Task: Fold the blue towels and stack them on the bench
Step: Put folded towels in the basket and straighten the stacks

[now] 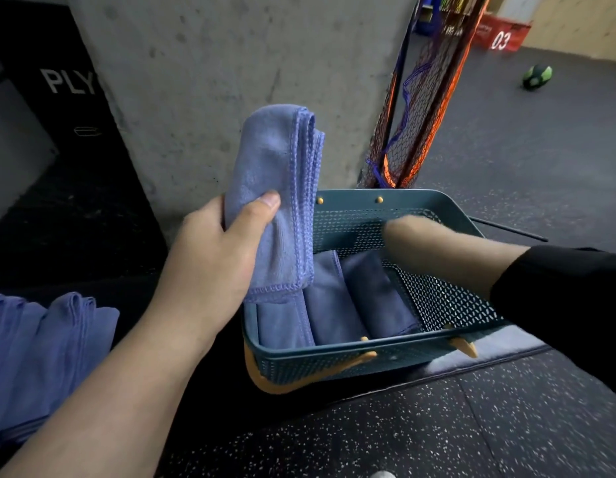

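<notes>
My left hand [216,257] grips a folded blue towel [275,188] and holds it upright above the left end of a teal perforated basket [368,353]. Several folded blue towels [337,305] lie side by side inside the basket. My right hand [434,246], blurred and in a black sleeve, hovers over the right half of the basket with nothing visible in it. A pile of blue towels [40,353] rests on the black bench [92,243] at the lower left.
A concrete pillar [237,81] rises just behind the basket. A black plyo box [58,98] stands at the left. Netted orange and blue gear [413,115] leans by the pillar. A green ball [537,76] and a red box [503,36] sit far right on the speckled floor [437,426].
</notes>
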### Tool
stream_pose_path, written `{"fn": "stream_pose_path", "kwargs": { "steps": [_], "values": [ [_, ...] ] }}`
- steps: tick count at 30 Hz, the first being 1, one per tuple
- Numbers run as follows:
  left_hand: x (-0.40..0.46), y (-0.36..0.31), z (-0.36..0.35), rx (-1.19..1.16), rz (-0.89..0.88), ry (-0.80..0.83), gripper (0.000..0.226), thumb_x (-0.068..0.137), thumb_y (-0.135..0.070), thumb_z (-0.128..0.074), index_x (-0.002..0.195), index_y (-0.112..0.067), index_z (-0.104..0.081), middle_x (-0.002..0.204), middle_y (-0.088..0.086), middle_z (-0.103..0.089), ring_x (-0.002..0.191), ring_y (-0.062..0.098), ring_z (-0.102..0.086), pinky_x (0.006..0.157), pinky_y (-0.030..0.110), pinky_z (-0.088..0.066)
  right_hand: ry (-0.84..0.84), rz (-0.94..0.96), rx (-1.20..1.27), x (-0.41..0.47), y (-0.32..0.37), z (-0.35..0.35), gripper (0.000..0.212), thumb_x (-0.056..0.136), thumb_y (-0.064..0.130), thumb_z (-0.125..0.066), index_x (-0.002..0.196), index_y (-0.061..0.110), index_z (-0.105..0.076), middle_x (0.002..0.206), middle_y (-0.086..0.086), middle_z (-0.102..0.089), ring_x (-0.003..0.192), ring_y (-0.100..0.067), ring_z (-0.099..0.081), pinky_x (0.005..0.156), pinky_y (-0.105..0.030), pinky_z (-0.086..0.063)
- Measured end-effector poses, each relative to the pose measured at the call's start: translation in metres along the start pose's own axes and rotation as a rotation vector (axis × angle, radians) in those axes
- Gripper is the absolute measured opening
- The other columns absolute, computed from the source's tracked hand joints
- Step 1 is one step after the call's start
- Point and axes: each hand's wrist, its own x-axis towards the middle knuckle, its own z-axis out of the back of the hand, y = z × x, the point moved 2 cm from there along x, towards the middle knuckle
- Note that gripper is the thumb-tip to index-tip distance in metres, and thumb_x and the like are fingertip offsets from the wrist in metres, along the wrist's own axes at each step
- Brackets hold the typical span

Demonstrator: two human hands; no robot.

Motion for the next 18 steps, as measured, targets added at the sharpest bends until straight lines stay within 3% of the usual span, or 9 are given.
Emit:
{"fn": "stream_pose_path", "kwargs": {
  "steps": [2,3,5,7,9,11,13,16,18],
  "values": [
    [0.000,-0.004,0.001,0.022,-0.033,-0.049,0.036,0.081,-0.054,-0.066,0.081,-0.019,-0.070,0.079,-0.008,-0.075,0.076,0.012,-0.071,0.075,0.041,-0.057,-0.144,0.005,0.210,-0.010,-0.002,0.031,0.032,0.104,0.030,-0.049,0.099,0.002,-0.065,0.093,-0.008,-0.071,0.080,-0.029,-0.070,0.071,-0.036,-0.058],
    [0.000,-0.005,0.000,0.018,-0.044,-0.066,0.033,0.082,-0.052,-0.068,0.080,-0.018,-0.069,0.078,-0.008,-0.074,0.073,0.010,-0.068,0.072,0.038,-0.055,-0.180,-0.022,0.514,-0.016,-0.003,0.043,0.037,0.105,0.035,-0.048,0.095,0.003,-0.066,0.090,-0.008,-0.073,0.077,-0.027,-0.073,0.071,-0.037,-0.061],
    [0.001,-0.007,-0.002,-0.029,-0.045,-0.073,0.028,0.083,-0.047,-0.071,0.093,-0.021,-0.069,0.086,-0.009,-0.074,0.079,0.007,-0.069,0.076,0.037,-0.057,-0.193,0.024,1.185,-0.037,0.003,0.066,0.041,0.102,0.043,-0.051,0.100,0.007,-0.069,0.092,-0.008,-0.075,0.085,-0.025,-0.075,0.079,-0.038,-0.063],
    [0.001,-0.009,-0.008,-0.105,-0.027,-0.048,0.039,0.082,-0.043,-0.073,0.114,-0.023,-0.066,0.101,-0.007,-0.076,0.093,0.010,-0.073,0.087,0.041,-0.058,-0.092,0.133,1.515,-0.059,0.014,0.080,0.049,0.094,0.056,-0.056,0.118,0.014,-0.066,0.107,-0.005,-0.075,0.101,-0.021,-0.073,0.090,-0.040,-0.059],
    [-0.001,-0.011,-0.015,-0.157,-0.009,-0.004,0.046,0.083,-0.037,-0.077,0.125,-0.025,-0.061,0.107,-0.004,-0.076,0.098,0.013,-0.074,0.091,0.043,-0.057,0.086,0.235,1.675,-0.075,0.030,0.084,0.061,0.085,0.065,-0.061,0.128,0.021,-0.063,0.122,-0.005,-0.071,0.115,-0.024,-0.067,0.100,-0.044,-0.052],
    [-0.007,-0.013,-0.023,-0.146,0.000,0.062,0.042,0.087,-0.030,-0.076,0.126,-0.028,-0.061,0.108,-0.005,-0.076,0.099,0.013,-0.074,0.093,0.044,-0.057,0.180,0.295,1.742,-0.086,0.043,0.083,0.059,0.086,0.060,-0.062,0.128,0.020,-0.063,0.126,-0.010,-0.069,0.122,-0.031,-0.063,0.106,-0.045,-0.049],
    [-0.011,-0.015,-0.028,-0.095,-0.003,0.127,0.033,0.086,-0.029,-0.068,0.119,-0.030,-0.067,0.105,-0.006,-0.076,0.101,0.016,-0.073,0.094,0.048,-0.056,0.156,0.275,1.809,-0.092,0.049,0.082,0.046,0.091,0.044,-0.062,0.126,0.014,-0.065,0.121,-0.010,-0.072,0.115,-0.028,-0.067,0.101,-0.039,-0.053],
    [-0.014,-0.016,-0.031,-0.086,-0.003,0.200,0.032,0.084,-0.027,-0.053,0.108,-0.027,-0.074,0.105,0.009,-0.075,0.107,0.032,-0.069,0.096,0.057,-0.054,0.042,0.157,1.878,-0.090,0.039,0.075,0.031,0.095,0.021,-0.065,0.121,0.004,-0.066,0.117,-0.016,-0.072,0.103,-0.028,-0.071,0.093,-0.038,-0.056],
    [-0.011,-0.014,-0.026,-0.003,-0.042,0.174,0.034,0.086,-0.035,-0.056,0.115,-0.031,-0.073,0.107,-0.001,-0.075,0.108,0.017,-0.069,0.101,0.042,-0.053,-0.003,0.075,1.843,-0.085,0.021,0.067,0.029,0.094,0.016,-0.066,0.119,0.000,-0.066,0.119,-0.021,-0.070,0.109,-0.032,-0.068,0.100,-0.046,-0.051]
  ]
}}
